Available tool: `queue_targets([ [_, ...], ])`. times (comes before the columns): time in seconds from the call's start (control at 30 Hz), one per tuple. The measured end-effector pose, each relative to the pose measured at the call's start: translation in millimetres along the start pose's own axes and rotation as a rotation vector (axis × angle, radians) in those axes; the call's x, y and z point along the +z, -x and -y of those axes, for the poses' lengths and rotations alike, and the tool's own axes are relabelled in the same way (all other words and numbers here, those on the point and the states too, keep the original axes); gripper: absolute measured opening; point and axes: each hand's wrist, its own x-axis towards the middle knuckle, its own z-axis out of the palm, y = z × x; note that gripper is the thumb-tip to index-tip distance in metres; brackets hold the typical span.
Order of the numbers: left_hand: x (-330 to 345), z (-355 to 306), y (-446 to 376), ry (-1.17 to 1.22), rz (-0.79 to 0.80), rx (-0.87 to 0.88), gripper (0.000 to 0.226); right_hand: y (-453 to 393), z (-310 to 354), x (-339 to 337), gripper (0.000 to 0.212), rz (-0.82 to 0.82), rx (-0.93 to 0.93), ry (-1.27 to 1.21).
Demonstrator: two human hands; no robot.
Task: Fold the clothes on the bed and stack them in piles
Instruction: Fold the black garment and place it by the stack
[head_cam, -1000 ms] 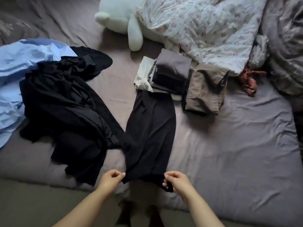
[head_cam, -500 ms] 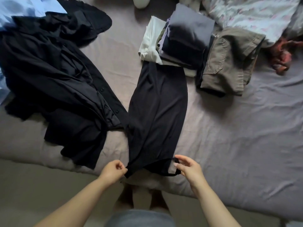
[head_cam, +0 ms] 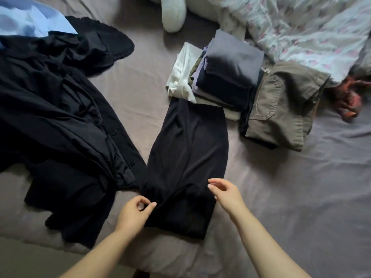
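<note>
A long black garment [head_cam: 190, 149] lies lengthwise on the grey-mauve bed sheet [head_cam: 291, 197]. Its near end is folded up over itself. My left hand [head_cam: 136, 212] pinches the fabric at the fold's left corner with thumb and forefinger. My right hand [head_cam: 225, 194] hovers at the garment's right edge, fingers apart, holding nothing. Touching the garment's far end is a pile of folded clothes [head_cam: 230, 63] with a grey piece on top and a white one at its left. Folded olive trousers [head_cam: 281, 109] lie right of that pile.
A heap of unfolded black clothes [head_cam: 60, 117] spreads over the left, with a light blue shirt [head_cam: 30, 21] behind it. At the back lie a white plush toy [head_cam: 173, 13], a floral duvet [head_cam: 301, 31] and a red item [head_cam: 349, 97]. The bed's edge and floor [head_cam: 20, 263] are nearest me.
Both hands carried the garment's near hem up onto the bed, folding the end over. My right hand has let go and opened. The view has moved closer over the bed.
</note>
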Motion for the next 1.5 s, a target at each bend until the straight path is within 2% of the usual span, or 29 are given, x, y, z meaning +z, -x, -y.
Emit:
queue_targets([
  [0.07,1.8,-3.4,-6.4,-0.086,0.007,0.036,0.016,-38.7,18.1,0.9,0.010,-0.072,-0.104,0.167],
  [0.3,15.0,-6.1,-21.3,-0.193,-0.055,0.205,0.014,-149.3,122.4,9.0,0.039,-0.124,-0.447,0.707],
  [0.4,27.1,-0.8,-23.6,-0.196,-0.046,0.197,0.030,-178.3,144.7,14.5,0.045,-0.136,-0.533,0.912],
  [0.5,39.1,2.2,-25.1,-0.168,-0.073,0.195,0.040,-189.3,149.5,16.6,0.037,-0.262,-0.557,1.176],
  [0.57,44.0,1.9,-25.1,-0.233,-0.142,0.230,0.031,-187.4,148.3,13.6,0.029,-0.317,-0.591,1.234],
  [0.67,46.0,-7.2,-23.5,-0.276,-0.291,0.294,0.012,-171.8,142.3,1.4,0.027,-0.302,-0.731,1.156],
  [0.73,46.3,-25.8,-21.3,-0.151,-0.262,0.332,0.008,-151.0,133.1,-7.5,0.027,-0.241,-0.912,1.036],
  [0.77,45.9,-40.9,-20.0,0.000,-0.190,0.304,0.008,-136.3,126.4,-10.5,0.025,-0.190,-0.998,0.984],
  [0.87,44.6,-95.8,-16.4,0.599,0.174,-0.016,0.020,-83.0,88.1,-9.9,0.016,-0.072,-1.180,0.959],
  [0.93,51.8,-117.8,-18.5,0.795,0.322,-0.172,0.023,-52.6,53.9,-3.7,0.017,-0.085,-1.259,1.025],
  [0.97,58.1,-121.7,-21.2,0.814,0.332,-0.199,0.020,-40.7,36.7,-0.3,0.016,-0.092,-1.270,1.020],
  [1.03,69.0,-122.2,-24.5,0.803,0.243,-0.258,0.024,-20.9,9.8,4.8,0.014,-0.074,-1.196,0.916],
  [1.1,76.2,-113.3,-26.9,0.858,0.162,-0.324,0.013,-5.0,-6.0,8.6,0.017,-0.074,-0.984,0.730],
  [1.23,72.4,-93.5,-14.0,1.050,0.248,-0.373,0.030,8.4,-18.8,14.9,0.008,-0.215,-0.482,0.351],
  [1.33,70.8,-79.9,-4.3,1.136,0.289,-0.413,0.031,2.7,-26.8,21.1,0.035,-0.264,-0.230,0.323],
  [1.43,75.6,-67.5,0.2,1.175,0.300,-0.473,0.028,-1.9,-27.5,30.0,0.064,-0.218,-0.113,0.243],
  [1.5,77.9,-59.7,1.4,1.163,0.289,-0.499,0.026,-5.1,-27.6,33.6,0.074,-0.239,-0.068,0.153],
])
